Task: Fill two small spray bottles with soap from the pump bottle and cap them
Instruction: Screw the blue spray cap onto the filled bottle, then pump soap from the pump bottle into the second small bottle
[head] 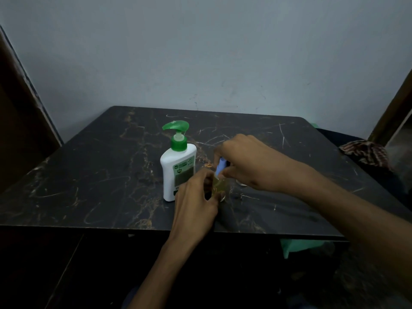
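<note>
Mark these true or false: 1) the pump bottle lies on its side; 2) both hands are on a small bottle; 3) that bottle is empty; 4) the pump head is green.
1) False: the pump bottle stands upright on the table.
2) True: the left hand holds the small bottle, and the right hand grips its blue cap.
3) False: yellowish liquid shows inside it.
4) True.

Left hand [196, 197] gripped small spray bottle [217, 186] of yellow liquid, upright on dark marble table [89, 175] | right hand [243, 161] pinched blue cap [221, 165] atop it | white pump bottle [177, 166] stood just left.
</note>
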